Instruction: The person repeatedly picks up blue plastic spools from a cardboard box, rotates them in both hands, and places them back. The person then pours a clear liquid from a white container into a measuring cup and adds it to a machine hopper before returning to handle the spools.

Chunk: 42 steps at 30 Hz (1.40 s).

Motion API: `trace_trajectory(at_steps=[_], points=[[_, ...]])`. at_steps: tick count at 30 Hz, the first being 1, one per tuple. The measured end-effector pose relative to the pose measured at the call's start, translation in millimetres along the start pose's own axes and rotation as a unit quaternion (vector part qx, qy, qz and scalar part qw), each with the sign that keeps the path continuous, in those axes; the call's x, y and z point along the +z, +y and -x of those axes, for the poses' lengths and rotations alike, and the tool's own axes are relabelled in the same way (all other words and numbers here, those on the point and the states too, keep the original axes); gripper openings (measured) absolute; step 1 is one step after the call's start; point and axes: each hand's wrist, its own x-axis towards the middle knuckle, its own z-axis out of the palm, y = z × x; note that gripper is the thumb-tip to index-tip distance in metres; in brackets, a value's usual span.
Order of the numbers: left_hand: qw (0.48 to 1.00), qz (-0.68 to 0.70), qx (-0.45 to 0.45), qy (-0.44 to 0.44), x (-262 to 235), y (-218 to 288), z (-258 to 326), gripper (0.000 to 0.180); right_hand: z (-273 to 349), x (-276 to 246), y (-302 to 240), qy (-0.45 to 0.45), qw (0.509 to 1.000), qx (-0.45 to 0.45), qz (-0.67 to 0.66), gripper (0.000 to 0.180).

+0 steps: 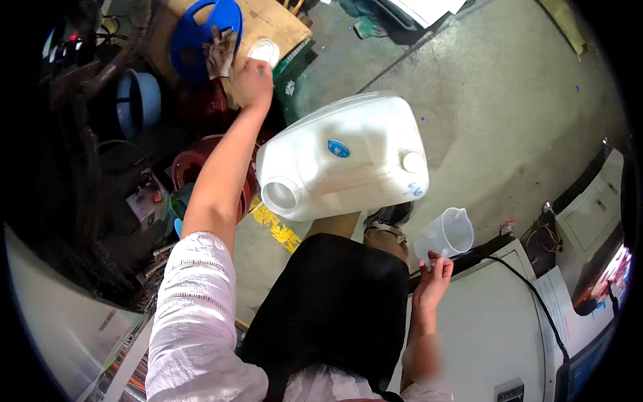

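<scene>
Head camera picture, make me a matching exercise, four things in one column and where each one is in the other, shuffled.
Things:
1. white jerrycan
2. clear measuring jug
3. white cap
4. blue reel

Places:
A. on cardboard at the top, with a rag lying on it
B. in the right hand
C. at the fingertips of the outstretched left hand
D. lying on its side in the middle, its open mouth facing the lower left

Pairs: 1-D, 2-B, 3-C, 4-A
</scene>
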Motion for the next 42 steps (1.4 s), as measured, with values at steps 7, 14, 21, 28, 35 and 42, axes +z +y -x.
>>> trace_trajectory(at_steps=[7, 14, 21, 28, 35, 42], points=[[0.995, -0.076, -0.035, -0.051, 94, -38, -32, 0.018, -25, 7, 9, 0.026, 0.994, -0.087, 0.066, 0.011], [0.990, 0.129, 0.061, 0.012, 3, -36, 10, 0.048, 50, 21, -68, -0.092, 0.971, -0.208, 0.069, 0.019], [0.862, 0.406, 0.053, -0.299, -253, 35, 207, 0.027, 111, 99, -82, -0.306, 0.881, -0.211, 0.294, 0.023], [0.619, 0.559, -0.493, -0.248, -355, 74, 327, 0.036, 194, 114, -8, -0.513, 0.708, -0.253, 0.413, 0.045], [0.411, 0.639, -0.650, -0.016, -346, 39, 415, 0.021, 171, 148, -34, -0.633, 0.364, -0.408, 0.549, 0.033], [0.456, 0.570, -0.682, 0.052, -333, 31, 475, 0.006, 20, 256, -61, -0.372, 0.244, -0.545, 0.711, 0.067]])
